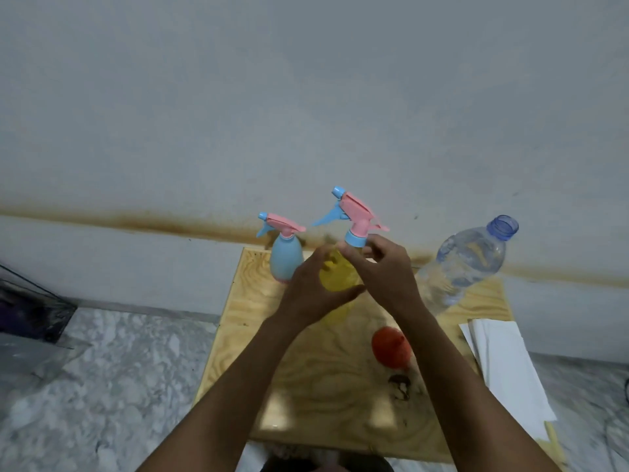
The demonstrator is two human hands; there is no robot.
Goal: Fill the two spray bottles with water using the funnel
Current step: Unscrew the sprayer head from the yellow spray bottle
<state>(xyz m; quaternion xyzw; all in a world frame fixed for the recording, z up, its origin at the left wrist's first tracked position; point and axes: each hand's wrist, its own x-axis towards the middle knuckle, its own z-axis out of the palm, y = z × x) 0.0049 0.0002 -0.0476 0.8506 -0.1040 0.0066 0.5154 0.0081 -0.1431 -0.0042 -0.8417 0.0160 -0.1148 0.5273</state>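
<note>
A yellow spray bottle (335,277) stands near the middle of the wooden board (320,379), with a pink and blue trigger head (355,216) on top. My left hand (311,294) wraps around its yellow body. My right hand (381,267) pinches the blue collar under the trigger head with its fingertips. A blue spray bottle (286,257) with the same kind of head stands just behind and to the left, untouched. A red funnel (389,347) lies on the board near my right forearm. A clear water bottle (466,264) without a cap stands at the back right.
A stack of white paper (507,366) lies at the board's right edge. The board rests on a marbled floor (102,386) against a grey wall. A dark box (30,311) sits at the far left.
</note>
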